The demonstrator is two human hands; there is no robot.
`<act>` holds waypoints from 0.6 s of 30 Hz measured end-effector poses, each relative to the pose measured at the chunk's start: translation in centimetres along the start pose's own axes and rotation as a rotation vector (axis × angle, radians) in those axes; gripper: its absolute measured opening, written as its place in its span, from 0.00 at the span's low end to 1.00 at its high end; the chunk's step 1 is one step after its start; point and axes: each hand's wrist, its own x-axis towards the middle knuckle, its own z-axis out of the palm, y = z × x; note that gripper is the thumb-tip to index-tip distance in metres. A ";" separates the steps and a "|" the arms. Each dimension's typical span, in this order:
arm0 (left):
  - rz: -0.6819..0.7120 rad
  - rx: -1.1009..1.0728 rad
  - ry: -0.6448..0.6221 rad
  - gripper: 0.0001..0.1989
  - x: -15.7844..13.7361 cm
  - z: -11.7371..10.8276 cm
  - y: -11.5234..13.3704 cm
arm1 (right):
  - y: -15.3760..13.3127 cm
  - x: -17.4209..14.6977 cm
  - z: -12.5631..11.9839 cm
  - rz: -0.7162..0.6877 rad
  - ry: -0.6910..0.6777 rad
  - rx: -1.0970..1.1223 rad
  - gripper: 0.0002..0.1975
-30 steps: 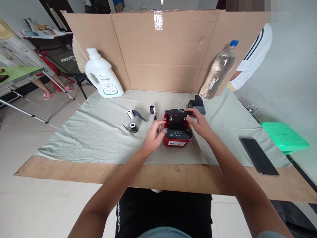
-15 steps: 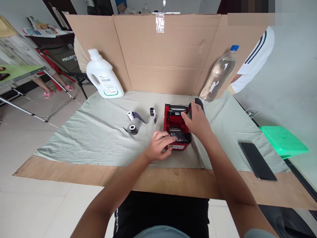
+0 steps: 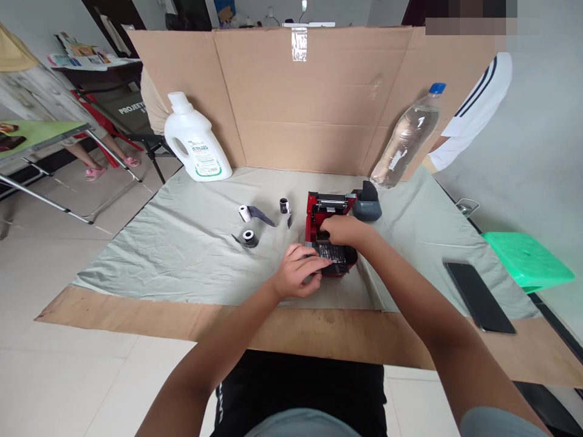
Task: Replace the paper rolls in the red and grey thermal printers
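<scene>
A small red printer stands on the cloth with its lid raised. A black printed paper strip lies over its front part. My left hand is at the printer's front left corner, fingers resting over the strip and thumb lower down, closed on it. My right hand reaches into the open printer with bent fingers; its fingertips are hidden inside. Left of the printer are a black-and-white roll, a white-ended roll with a dark tail, and a black roll.
A dark grey device sits right behind the printer. A white jug and a water bottle stand before a cardboard screen. A phone and a green box are at the right. Other people are partly visible beyond.
My right hand has left the printer's raised lid and dark device at the back right and moved down into the printer. My left hand stays at the front with the strip.
</scene>
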 end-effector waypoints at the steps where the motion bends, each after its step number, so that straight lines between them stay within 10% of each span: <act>1: -0.015 0.001 -0.010 0.19 -0.1 0.0 -0.1 | 0.0 0.1 -0.3 0.000 -0.014 -0.019 0.10; 8: -0.097 -0.111 0.150 0.14 0.9 -1.3 0.0 | 1.4 -3.2 -0.2 -0.129 0.190 0.191 0.08; 18: -0.736 -0.551 0.328 0.25 0.4 -0.7 -3.3 | -3.0 -5.6 -0.6 -0.321 0.466 0.325 0.08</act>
